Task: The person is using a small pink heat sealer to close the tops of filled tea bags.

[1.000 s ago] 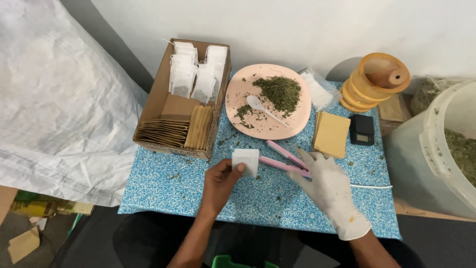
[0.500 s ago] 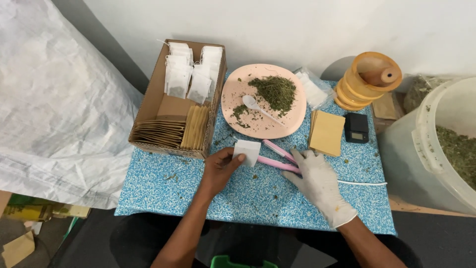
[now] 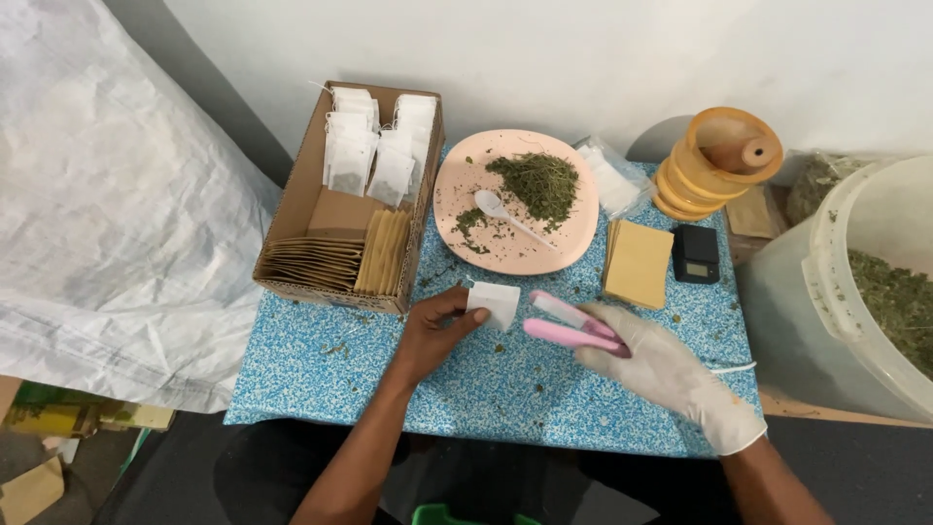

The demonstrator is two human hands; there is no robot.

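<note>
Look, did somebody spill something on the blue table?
Yes, a little. Green herb crumbs lie scattered on the blue table, near the cardboard box and below the pink plate, away from the main herb pile. Nothing else stands out: the left hand holds a white sachet, the gloved right hand a pink tool.

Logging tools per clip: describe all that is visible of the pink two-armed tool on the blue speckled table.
The pink two-armed tool looks like glossy plastic: two long, slim arms spread apart at the left tips and meeting at the right. It lies nearly flat, low over the blue speckled table, pointing left toward the small white paper sachet. The right hand, in a whitish glove, grips its joined end. Whether the tips touch the sachet cannot be told.
</note>
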